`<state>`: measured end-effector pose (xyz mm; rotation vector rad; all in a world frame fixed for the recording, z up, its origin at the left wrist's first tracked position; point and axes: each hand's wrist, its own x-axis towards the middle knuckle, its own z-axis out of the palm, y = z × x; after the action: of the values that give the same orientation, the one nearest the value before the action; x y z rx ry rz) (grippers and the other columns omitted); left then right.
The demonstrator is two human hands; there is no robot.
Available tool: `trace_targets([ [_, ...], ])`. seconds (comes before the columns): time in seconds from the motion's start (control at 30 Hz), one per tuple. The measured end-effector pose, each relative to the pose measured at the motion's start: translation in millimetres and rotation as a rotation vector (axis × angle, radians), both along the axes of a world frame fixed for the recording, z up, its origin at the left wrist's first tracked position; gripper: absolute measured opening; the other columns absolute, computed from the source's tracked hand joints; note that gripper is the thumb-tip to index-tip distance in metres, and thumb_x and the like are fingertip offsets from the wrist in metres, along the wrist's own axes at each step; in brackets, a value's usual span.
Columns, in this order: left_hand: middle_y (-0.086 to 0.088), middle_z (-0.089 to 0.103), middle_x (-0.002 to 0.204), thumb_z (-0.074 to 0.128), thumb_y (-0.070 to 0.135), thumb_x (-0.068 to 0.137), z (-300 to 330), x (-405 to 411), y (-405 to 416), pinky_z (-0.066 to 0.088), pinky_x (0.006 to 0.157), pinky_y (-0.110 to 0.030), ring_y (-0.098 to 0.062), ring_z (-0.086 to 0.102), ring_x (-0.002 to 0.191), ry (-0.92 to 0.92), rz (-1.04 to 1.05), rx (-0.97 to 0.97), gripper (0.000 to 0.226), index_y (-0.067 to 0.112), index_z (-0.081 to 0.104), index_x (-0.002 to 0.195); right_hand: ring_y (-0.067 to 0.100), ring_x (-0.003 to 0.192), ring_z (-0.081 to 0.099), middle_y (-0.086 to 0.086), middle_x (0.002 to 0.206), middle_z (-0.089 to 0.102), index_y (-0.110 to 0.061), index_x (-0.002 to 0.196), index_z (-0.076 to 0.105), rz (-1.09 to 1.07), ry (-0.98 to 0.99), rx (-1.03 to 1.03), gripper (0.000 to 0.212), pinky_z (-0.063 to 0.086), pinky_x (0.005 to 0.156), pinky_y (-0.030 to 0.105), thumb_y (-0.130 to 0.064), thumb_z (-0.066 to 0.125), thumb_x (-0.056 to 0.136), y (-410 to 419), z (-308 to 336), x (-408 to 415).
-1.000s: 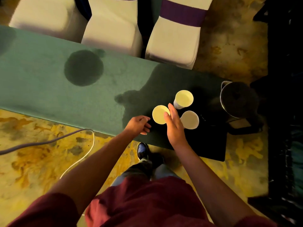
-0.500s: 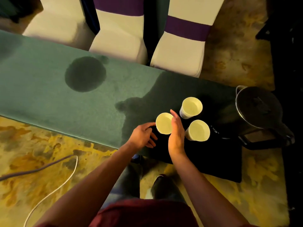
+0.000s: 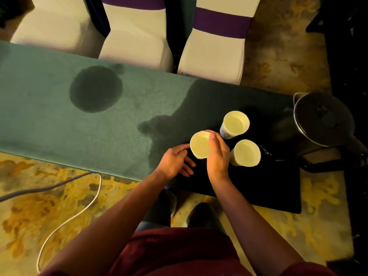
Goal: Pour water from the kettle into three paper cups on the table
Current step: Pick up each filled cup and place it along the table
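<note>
Three white paper cups stand close together on a dark mat at the right end of the green table [image 3: 59,124]: a left cup [image 3: 200,145], a far cup [image 3: 236,124] and a near right cup [image 3: 247,153]. My right hand [image 3: 218,156] wraps round the left cup from its right side, thumb on the rim. My left hand [image 3: 176,162] touches that cup's left side with its fingertips, fingers loose. A dark metal kettle [image 3: 323,120] with its lid on stands at the table's right end, apart from both hands.
A round dark wet patch [image 3: 95,89] marks the cloth at the middle left. Three white-covered chairs [image 3: 137,42] with purple bands line the far side. A cable [image 3: 65,222] loops on the patterned floor near my feet. The black mat [image 3: 258,188] overhangs the near edge.
The view has shifted, so cups and kettle sit lower and further right in frame. My right hand has closed round the left cup and my left hand has come up against it.
</note>
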<state>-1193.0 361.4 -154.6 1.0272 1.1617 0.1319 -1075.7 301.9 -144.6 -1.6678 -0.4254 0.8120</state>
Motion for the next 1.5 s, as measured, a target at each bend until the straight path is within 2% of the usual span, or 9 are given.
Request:
trace_targets([
  [0.27,-0.012,0.072,0.1,0.035,0.038,0.107,56,24,-12,0.058,0.083,-0.045,-0.029,0.068,0.09,-0.191,0.391,-0.306,0.039,0.015,0.066,0.103,0.005,0.103,0.067,-0.003,0.112,0.074,-0.014,0.111,0.073,0.016,0.034,0.049,0.033,0.051,0.085,0.016,-0.034,0.049,0.1,-5,58,0],
  [0.4,-0.009,0.073,0.086,0.034,0.024,0.108,91,38,-21,0.058,0.058,-0.028,-0.017,0.073,0.074,-0.337,0.501,-0.436,0.033,0.007,0.062,0.112,-0.006,0.1,0.065,-0.017,0.109,0.072,-0.023,0.108,0.073,0.044,0.002,0.034,0.024,0.047,0.081,0.006,-0.023,0.049,0.106,-11,95,0],
  [0.57,-0.001,0.07,0.08,0.042,0.003,0.103,99,49,-35,0.056,0.062,-0.017,-0.002,0.072,0.067,-0.633,0.603,-0.528,0.03,-0.006,0.055,0.129,-0.01,0.1,0.063,-0.025,0.105,0.072,-0.028,0.108,0.074,0.058,0.004,0.104,0.025,0.048,0.079,0.005,-0.025,0.049,0.107,-29,127,7],
  [0.67,0.003,0.07,0.078,0.036,0.021,0.106,132,58,-47,0.057,0.078,-0.022,-0.008,0.07,0.074,-0.543,0.506,-0.402,0.03,0.01,0.06,0.119,-0.012,0.109,0.06,-0.022,0.121,0.067,-0.025,0.124,0.07,0.159,0.091,0.118,0.031,0.051,0.09,0.013,-0.032,0.044,0.109,-35,104,9],
  [0.77,0.029,0.05,0.044,0.028,0.002,0.108,179,64,-61,0.033,0.083,0.004,0.015,0.059,0.062,-0.633,0.537,-0.338,0.04,0.023,0.048,0.08,-0.032,0.127,0.028,-0.057,0.132,0.036,-0.054,0.148,0.04,0.241,0.077,-0.052,0.042,0.041,0.116,0.038,-0.057,0.028,0.108,-49,60,10],
  [0.87,-0.002,0.069,0.103,0.036,0.031,0.106,148,56,-54,0.024,0.123,-0.03,-0.014,0.061,0.107,-0.589,0.574,-0.398,0.035,0.011,0.059,0.123,0.001,0.12,0.06,-0.014,0.132,0.067,-0.018,0.13,0.067,0.179,-0.051,0.122,0.034,0.051,0.096,0.019,-0.028,0.041,0.11,-43,137,9],
  [1.07,-0.014,0.07,0.105,0.048,0.034,0.09,155,44,-45,0.06,0.081,-0.035,-0.028,0.069,0.094,-0.82,0.732,-0.543,0.038,0.009,0.065,0.112,0.014,0.117,0.064,-0.005,0.126,0.071,-0.017,0.121,0.071,0.215,-0.064,0.138,0.03,0.055,0.099,0.033,-0.024,0.044,0.108,-23,181,-9],
  [1.2,-0.015,0.063,0.123,0.051,0.031,0.091,155,29,-31,0.051,0.102,-0.038,-0.031,0.06,0.117,-0.792,0.806,-0.538,0.048,0.006,0.058,0.131,0.022,0.12,0.064,-0.009,0.123,0.073,-0.03,0.115,0.073,0.23,-0.066,0.207,0.03,0.052,0.104,0.051,-0.031,0.045,0.106,-9,181,-22],
  [1.5,-0.011,0.073,0.094,0.043,0.028,0.099,152,-15,26,0.059,0.072,-0.031,-0.024,0.071,0.084,-0.724,0.75,-0.545,0.032,0.009,0.067,0.105,0.014,0.103,0.069,-0.011,0.109,0.077,-0.023,0.106,0.077,0.143,-0.041,0.189,0.033,0.057,0.083,0.026,-0.031,0.045,0.105,42,182,-65],
])
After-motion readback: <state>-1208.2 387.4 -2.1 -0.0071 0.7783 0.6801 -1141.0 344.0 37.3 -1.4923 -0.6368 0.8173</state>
